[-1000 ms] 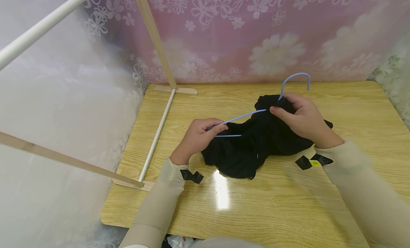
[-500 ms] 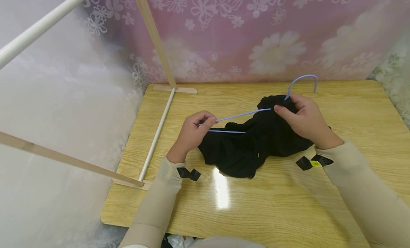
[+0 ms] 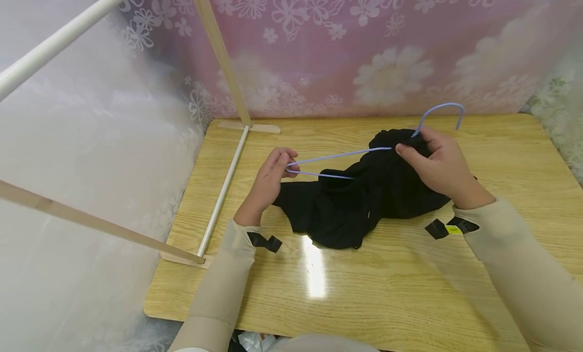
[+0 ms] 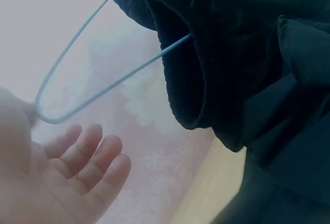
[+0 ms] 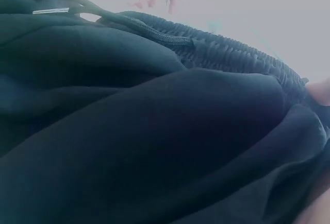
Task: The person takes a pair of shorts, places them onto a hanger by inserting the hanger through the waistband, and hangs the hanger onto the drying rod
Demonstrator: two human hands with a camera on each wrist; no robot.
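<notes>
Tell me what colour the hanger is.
The hanger is light periwinkle blue, best seen in the head view.

The hanger was blue, the garment black, the desk yellow wood-grain, the top-centre backdrop pink with white flowers.

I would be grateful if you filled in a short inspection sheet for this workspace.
Surface: wood-grain table, with a bright glare spot toward its near edge.
Job's things: blue hanger, partly inside a bunched black garment; one end and the hook stick out.
Clutter: partly hidden items below the table's near edge, too little visible to identify.
Grips: left hand touches the hanger's bare end, fingers relaxed; right hand pinches the garment near the hook.
Cables: nothing clearly seen.
Surroundings: rack with wooden uprights and white bars at left; pink floral backdrop behind.
</notes>
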